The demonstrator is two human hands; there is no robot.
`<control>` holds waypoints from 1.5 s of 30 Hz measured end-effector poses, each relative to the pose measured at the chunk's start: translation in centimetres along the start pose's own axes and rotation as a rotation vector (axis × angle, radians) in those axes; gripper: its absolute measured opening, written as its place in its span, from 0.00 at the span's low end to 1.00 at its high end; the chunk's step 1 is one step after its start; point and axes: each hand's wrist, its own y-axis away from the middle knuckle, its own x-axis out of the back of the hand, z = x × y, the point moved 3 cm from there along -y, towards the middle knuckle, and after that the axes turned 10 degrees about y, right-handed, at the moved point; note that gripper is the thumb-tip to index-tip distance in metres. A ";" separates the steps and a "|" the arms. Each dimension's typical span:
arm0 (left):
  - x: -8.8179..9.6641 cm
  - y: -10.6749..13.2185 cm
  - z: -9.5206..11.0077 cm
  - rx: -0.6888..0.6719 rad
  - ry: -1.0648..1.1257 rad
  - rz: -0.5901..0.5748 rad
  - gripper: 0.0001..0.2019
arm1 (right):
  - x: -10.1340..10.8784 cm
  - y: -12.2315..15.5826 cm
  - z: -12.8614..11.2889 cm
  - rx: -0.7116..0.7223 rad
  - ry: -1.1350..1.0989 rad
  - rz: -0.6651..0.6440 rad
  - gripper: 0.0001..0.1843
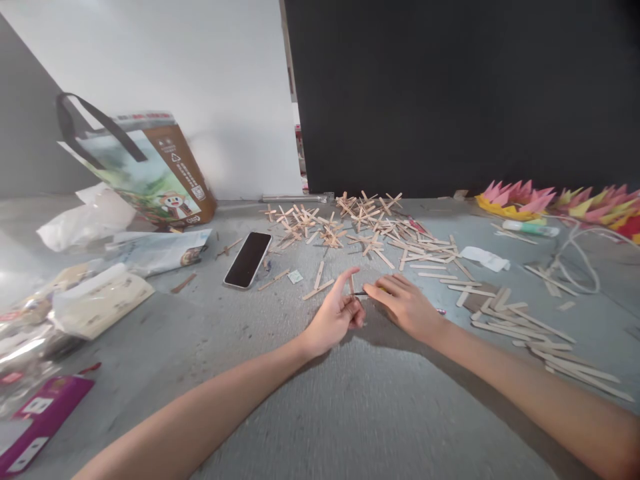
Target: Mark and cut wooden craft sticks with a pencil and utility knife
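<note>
In the middle of the head view my left hand point(336, 312) is closed, with a short length of wooden craft stick point(352, 283) showing upright at its fingertips. Just to its right, my right hand point(404, 305) wraps round a slim tool with a thin dark shaft point(359, 293). The shaft points left and meets or crosses the stick; contact is hard to judge. A bit of yellow shows between the right fingers, and most of the tool's handle is hidden. Two loose craft sticks point(318, 289) lie just beyond my left hand.
Crossed sticks point(363, 212) are heaped at the back, and loose sticks point(525, 327) spread to the right. A phone point(249, 259) lies left of centre. A shopping bag point(150, 170) and plastic packets point(100, 300) fill the left. Paper crowns point(517, 198), a glue stick point(530, 228) and a white cable point(575, 240) lie right.
</note>
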 end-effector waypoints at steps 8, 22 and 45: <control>-0.1 -0.2 -0.1 0.032 -0.035 0.040 0.39 | 1.2 -0.3 -0.2 0.042 0.146 -0.008 0.25; -0.4 -0.3 -0.5 0.031 -0.060 0.054 0.41 | 1.8 -0.7 0.6 -0.280 -0.259 -0.200 0.21; -0.8 0.0 -1.3 0.014 -0.106 -0.017 0.29 | 1.8 -1.6 -1.0 -0.602 -0.612 -0.259 0.15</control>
